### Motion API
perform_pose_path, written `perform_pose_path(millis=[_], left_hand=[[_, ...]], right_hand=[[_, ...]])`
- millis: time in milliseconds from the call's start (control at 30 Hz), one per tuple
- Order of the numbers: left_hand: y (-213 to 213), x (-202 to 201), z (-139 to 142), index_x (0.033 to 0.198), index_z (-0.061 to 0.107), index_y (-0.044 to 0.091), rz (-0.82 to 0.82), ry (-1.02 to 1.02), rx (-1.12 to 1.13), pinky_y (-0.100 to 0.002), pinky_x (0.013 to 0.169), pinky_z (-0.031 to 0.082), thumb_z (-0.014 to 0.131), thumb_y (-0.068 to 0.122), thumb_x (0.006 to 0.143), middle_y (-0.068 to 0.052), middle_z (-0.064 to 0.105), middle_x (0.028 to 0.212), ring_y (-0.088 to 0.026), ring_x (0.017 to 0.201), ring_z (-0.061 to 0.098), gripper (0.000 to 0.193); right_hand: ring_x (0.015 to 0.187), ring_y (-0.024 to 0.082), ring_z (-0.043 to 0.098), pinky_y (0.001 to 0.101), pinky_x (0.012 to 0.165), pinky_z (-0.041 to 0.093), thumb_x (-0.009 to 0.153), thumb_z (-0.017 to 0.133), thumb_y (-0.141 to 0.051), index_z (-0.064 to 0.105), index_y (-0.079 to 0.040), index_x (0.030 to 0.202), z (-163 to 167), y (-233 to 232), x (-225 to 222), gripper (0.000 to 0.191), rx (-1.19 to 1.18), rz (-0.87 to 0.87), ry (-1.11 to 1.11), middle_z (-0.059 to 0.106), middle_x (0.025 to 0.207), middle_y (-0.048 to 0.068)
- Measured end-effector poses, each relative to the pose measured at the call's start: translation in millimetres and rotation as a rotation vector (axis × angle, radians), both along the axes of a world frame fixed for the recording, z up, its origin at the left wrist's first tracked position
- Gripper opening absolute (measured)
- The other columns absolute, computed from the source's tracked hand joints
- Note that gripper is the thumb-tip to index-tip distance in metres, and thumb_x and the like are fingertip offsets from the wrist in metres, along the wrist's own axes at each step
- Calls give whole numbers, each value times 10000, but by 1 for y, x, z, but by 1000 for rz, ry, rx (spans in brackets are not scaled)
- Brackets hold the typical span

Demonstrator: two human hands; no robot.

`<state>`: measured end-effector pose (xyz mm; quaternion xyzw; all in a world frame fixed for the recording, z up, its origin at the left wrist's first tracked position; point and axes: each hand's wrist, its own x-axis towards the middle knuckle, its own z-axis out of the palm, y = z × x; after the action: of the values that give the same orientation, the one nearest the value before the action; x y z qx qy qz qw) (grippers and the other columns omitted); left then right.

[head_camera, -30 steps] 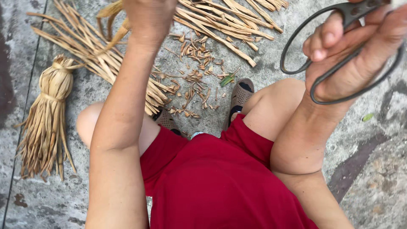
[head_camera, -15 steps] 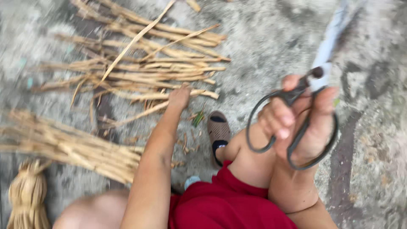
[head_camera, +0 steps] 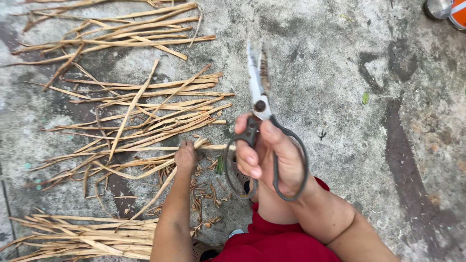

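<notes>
My right hand (head_camera: 272, 160) holds a pair of large metal scissors (head_camera: 257, 92) by their dark loop handles, blades pointing away from me and slightly apart. My left hand (head_camera: 185, 156) reaches down to the concrete ground and touches a spread of dry, tan plant strips (head_camera: 145, 121) lying in front of me. Its fingers rest on the near end of one strip; whether they grip it I cannot tell. Short cut scraps (head_camera: 201, 194) litter the ground just below that hand.
A second heap of dry strips (head_camera: 73, 237) lies at the lower left, and more strips (head_camera: 111, 24) at the top left. My red garment (head_camera: 281, 242) fills the bottom centre. A metal and orange object (head_camera: 449, 9) sits at the top right corner.
The view has swung so the strips now lie to the left. My left hand has dropped onto the strips. My right hand has moved to the centre with the scissors.
</notes>
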<state>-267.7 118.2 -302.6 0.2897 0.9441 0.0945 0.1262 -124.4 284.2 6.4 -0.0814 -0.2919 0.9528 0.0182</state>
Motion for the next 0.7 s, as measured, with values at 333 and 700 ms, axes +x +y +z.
perform_pose_path(millis=[333, 700], left_hand=[[-45, 5, 199, 999, 736, 121, 498, -339, 955, -262, 557, 483, 725, 207, 1000, -22, 725, 863, -98, 676, 595, 86], [-138, 146, 276, 1086, 686, 22, 413, -466, 1472, -191, 488, 411, 759, 54, 959, -94, 725, 932, -74, 578, 544, 149]], right_hand=[[802, 153, 605, 303, 724, 497, 991, 709, -183, 510, -35, 1346, 5, -28, -8, 434, 207, -249, 60, 637, 932, 61], [986, 120, 699, 275, 812, 599, 894, 776, -93, 508, -88, 1345, -12, -111, 9, 524, 515, 84, 310, 713, 1074, 42]])
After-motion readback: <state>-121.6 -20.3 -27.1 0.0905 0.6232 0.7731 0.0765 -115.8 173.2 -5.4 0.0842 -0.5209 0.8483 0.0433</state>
